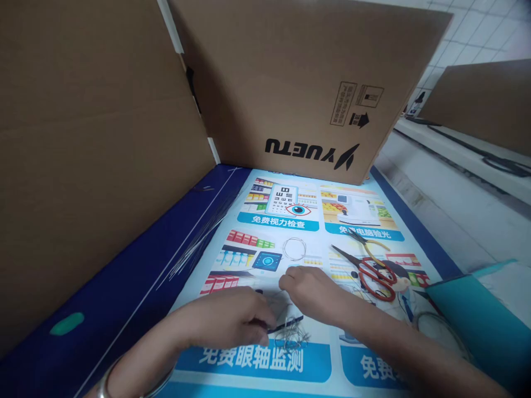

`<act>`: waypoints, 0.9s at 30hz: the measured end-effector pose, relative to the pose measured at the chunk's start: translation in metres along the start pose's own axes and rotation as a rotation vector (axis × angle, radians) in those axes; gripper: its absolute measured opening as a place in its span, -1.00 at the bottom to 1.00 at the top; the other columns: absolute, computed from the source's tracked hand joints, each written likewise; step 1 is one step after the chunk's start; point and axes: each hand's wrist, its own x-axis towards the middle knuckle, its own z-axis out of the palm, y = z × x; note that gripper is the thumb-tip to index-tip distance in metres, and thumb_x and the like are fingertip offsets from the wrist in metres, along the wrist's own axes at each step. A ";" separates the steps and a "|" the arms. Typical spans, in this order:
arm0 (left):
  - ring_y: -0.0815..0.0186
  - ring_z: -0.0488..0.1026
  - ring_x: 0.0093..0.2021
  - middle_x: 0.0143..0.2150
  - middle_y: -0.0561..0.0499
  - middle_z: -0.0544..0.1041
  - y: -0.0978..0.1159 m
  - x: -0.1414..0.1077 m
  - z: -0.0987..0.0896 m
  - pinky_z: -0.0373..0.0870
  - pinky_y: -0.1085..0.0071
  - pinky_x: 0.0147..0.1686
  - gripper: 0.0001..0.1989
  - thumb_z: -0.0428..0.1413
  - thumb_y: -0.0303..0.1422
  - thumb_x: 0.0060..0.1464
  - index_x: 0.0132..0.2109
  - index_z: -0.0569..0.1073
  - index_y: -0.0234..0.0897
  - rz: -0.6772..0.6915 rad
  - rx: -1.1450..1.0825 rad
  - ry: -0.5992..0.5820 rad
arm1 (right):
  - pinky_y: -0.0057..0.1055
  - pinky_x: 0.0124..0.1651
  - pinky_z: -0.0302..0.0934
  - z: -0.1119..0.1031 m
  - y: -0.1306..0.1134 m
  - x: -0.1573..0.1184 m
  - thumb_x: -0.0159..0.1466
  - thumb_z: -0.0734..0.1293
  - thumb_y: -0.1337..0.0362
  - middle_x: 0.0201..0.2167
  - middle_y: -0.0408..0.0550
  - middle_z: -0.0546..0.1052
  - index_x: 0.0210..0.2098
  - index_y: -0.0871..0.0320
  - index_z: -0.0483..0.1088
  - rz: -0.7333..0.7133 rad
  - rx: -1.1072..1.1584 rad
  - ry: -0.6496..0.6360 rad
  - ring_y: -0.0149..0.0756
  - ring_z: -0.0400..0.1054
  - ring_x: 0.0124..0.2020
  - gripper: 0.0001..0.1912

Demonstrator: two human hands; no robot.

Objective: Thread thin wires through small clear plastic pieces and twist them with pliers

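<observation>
My left hand [234,318] is closed, its fingers curled and thumb pressed in, just left of a tangle of thin silvery wire [292,335] on the printed sheet. Higher and to the right, my right hand [311,292] is also closed, with fingertips together. Whatever either hand grips is too thin or hidden to make out. Under and between the hands lies a dark-edged flat piece [295,320], partly covered. A loose ring of thin wire [294,249] rests beyond my right hand. Red-handled scissors [378,281] and yellow-handled pliers [369,243] lie to the right.
Long straight wires [194,246] lie along the sheet's left side. Cardboard panels [290,83] stand at the left and back. On the right are a teal box [477,315] and a wire coil [443,326], partly behind my forearm. A green patch [67,324] shows at left.
</observation>
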 end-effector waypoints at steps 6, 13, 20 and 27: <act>0.38 0.32 -0.47 -0.46 0.10 0.43 -0.004 -0.009 -0.014 0.16 0.49 -0.46 -0.81 -0.03 -0.41 0.08 -0.36 0.48 -0.21 -0.005 -0.070 -0.025 | -0.48 -0.31 0.11 -0.004 -0.004 0.005 0.25 0.16 0.40 -0.32 -0.11 0.46 -0.33 0.17 0.33 -0.090 0.221 0.026 -0.34 0.32 -0.28 -0.87; 0.31 0.36 -0.24 -0.23 0.04 0.43 -0.017 0.008 0.006 0.24 0.43 -0.27 -0.82 0.04 -0.41 0.04 -0.19 0.47 -0.13 0.004 0.010 0.174 | -0.44 -0.18 0.14 -0.022 -0.013 -0.039 0.25 0.19 0.28 -0.21 -0.09 0.44 -0.13 0.10 0.34 -0.031 0.381 -0.019 -0.31 0.31 -0.18 -0.78; 0.26 0.36 -0.23 -0.20 0.01 0.41 -0.019 0.008 0.015 0.24 0.40 -0.26 -0.83 0.04 -0.43 0.02 -0.24 0.49 -0.16 -0.028 0.151 0.152 | -0.32 -0.19 0.16 -0.012 -0.026 -0.068 0.16 0.28 0.26 -0.19 -0.04 0.41 -0.11 0.07 0.32 0.056 0.324 -0.144 -0.18 0.31 -0.20 -0.71; 0.27 0.36 -0.27 -0.23 0.01 0.43 -0.022 0.013 0.017 0.25 0.40 -0.31 -0.85 -0.01 -0.35 0.10 -0.21 0.42 -0.19 -0.079 0.209 0.269 | -0.39 -0.18 0.15 -0.006 -0.014 -0.084 0.22 0.19 0.35 -0.20 -0.09 0.45 -0.10 0.02 0.33 0.087 0.465 -0.134 -0.25 0.32 -0.20 -0.73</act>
